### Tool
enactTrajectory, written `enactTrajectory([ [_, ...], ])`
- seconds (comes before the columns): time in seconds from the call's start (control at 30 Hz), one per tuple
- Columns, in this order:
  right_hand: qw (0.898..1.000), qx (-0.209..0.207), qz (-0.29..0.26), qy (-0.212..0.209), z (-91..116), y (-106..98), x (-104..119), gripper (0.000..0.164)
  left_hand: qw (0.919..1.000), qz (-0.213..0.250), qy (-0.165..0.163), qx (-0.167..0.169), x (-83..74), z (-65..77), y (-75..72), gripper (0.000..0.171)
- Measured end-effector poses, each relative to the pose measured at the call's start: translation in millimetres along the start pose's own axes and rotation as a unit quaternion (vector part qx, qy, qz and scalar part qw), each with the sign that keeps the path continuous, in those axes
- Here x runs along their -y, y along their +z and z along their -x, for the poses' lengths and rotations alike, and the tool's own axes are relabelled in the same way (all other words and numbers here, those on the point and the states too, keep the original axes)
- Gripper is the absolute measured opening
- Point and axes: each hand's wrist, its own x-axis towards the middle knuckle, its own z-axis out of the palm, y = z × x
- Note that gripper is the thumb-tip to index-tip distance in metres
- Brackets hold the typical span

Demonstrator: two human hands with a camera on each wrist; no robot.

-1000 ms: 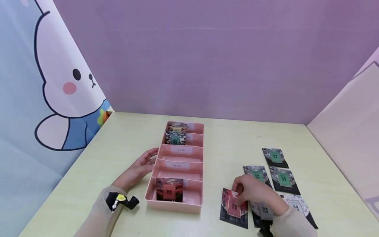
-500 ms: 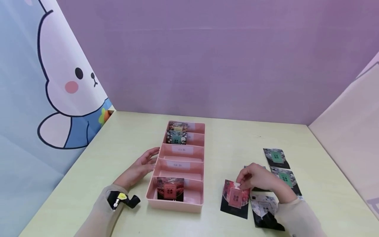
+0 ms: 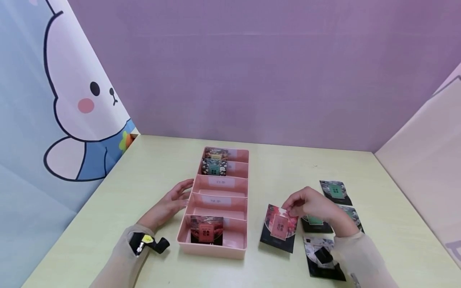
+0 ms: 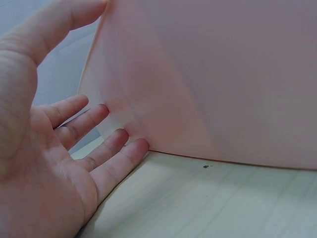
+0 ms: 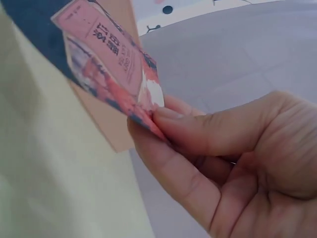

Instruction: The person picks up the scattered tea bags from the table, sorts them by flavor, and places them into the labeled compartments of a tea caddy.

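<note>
My right hand pinches a red and black tea sachet by its upper right corner, between thumb and forefinger. In the right wrist view that sachet hangs tilted from the fingertips. My left hand lies along the left side of a pink compartment box. In the left wrist view its fingers are spread and extended, fingertips at the wall of the box. A red sachet stands in the box's nearest compartment. A dark floral sachet with a green label and an orange-toned one occupy the far two compartments.
Right of the box, a white and black sachet lies partly under the right wrist, with a green-labelled sachet above it. Another green-labelled sachet lies farther back, and one is partly hidden by the arm. A purple backdrop rises behind the table.
The red sachet has come up off the table in my right hand and moved slightly left and away from me. My left hand and the box have stayed in place.
</note>
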Motion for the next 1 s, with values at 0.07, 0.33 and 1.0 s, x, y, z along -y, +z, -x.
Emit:
enactTrajectory([
  [0.07, 1.000, -0.005, 0.003, -0.004, 0, -1, 5, 0.016, 1.0000, 0.002, -0.001, 0.000, 0.0, -0.3, 0.2, 0.079],
  [0.33, 0.999, -0.020, 0.014, -0.026, 1, -8, 20, 0.018, 1.0000, 0.001, -0.002, 0.001, 0.1, -1.3, 0.7, 0.079],
  [1.0, 0.995, -0.055, 0.007, -0.087, -30, -3, 69, 0.019, 1.0000, 0.001, 0.002, 0.001, 2.5, -1.6, -1.6, 0.078],
])
